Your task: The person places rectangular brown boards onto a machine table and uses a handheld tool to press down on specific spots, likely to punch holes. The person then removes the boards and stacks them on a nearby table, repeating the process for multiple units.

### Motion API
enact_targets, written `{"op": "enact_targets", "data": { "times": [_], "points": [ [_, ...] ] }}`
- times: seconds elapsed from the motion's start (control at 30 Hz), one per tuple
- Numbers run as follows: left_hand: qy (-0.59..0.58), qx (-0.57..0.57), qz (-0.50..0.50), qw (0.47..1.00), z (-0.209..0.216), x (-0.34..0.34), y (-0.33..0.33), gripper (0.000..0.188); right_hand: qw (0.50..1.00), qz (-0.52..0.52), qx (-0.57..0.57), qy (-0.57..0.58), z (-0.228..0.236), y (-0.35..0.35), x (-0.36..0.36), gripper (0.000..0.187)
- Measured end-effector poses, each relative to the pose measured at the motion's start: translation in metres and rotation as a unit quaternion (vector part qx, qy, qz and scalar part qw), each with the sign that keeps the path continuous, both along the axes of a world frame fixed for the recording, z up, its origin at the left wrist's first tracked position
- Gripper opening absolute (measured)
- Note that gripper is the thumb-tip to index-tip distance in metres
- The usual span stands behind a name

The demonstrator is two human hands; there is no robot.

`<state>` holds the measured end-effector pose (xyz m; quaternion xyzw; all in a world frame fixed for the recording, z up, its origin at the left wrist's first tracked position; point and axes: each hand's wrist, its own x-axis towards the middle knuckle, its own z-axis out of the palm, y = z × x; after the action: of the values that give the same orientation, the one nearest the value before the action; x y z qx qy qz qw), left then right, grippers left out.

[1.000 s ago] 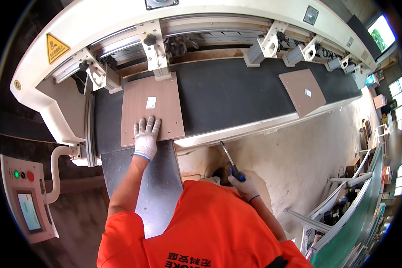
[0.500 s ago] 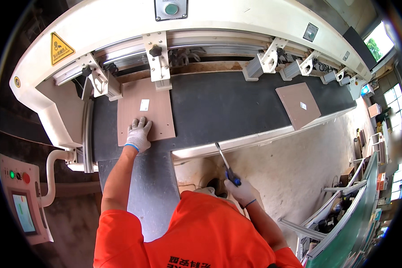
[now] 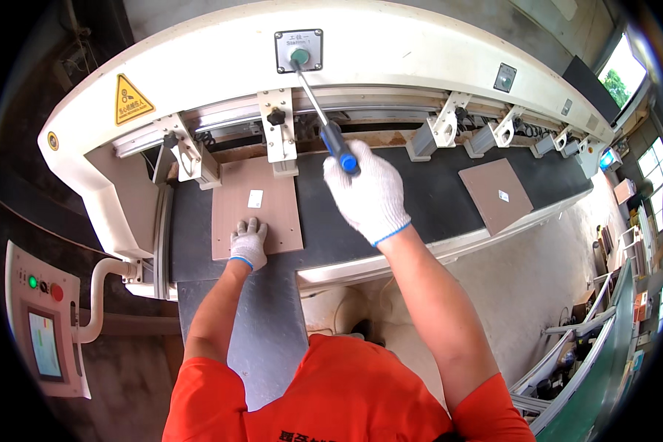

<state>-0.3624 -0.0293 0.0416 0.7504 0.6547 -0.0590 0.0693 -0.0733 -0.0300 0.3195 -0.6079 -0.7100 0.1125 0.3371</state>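
Note:
My left hand (image 3: 249, 243), in a whitish work glove with a blue cuff, lies open and flat on the near part of a brown wood-grain board (image 3: 230, 193). That board has a small white label (image 3: 255, 199) and holes near its edge. In my gloved right hand (image 3: 370, 193) is a screwdriver (image 3: 331, 140) with a blue and black handle. Its long metal shaft points up and away, and the tip appears at the green push button (image 3: 300, 56) on the white machine beam. Whether the button is pressed in cannot be seen.
Clamp brackets (image 3: 276, 132) with black knobs hang under the beam (image 3: 199, 55), some over the board's far edge. Another labelled brown board (image 3: 495, 195) lies right on the dark table (image 3: 412, 210). A control panel (image 3: 46, 324) stands left; a green-topped bench (image 3: 604, 376) is at right.
My right hand has swung up and forward from beside my body, carrying the screwdriver to the green button. My left hand stays on the board. The whole view has shifted slightly.

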Motion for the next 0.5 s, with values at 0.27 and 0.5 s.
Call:
{"op": "enact_targets", "data": {
  "times": [0.27, 0.5],
  "points": [
    [-0.006, -0.01, 0.009, 1.0, 0.0, -0.001, -0.003, 0.088, 0.999, 0.005, -0.053, 0.011, 0.004, -0.01, 0.015, 0.045],
    [-0.012, 0.011, -0.006, 1.0, 0.001, 0.002, -0.001, 0.085, 0.968, 0.056, -0.245, 0.025, -0.094, -0.09, 0.056, 0.046]
  ]
}}
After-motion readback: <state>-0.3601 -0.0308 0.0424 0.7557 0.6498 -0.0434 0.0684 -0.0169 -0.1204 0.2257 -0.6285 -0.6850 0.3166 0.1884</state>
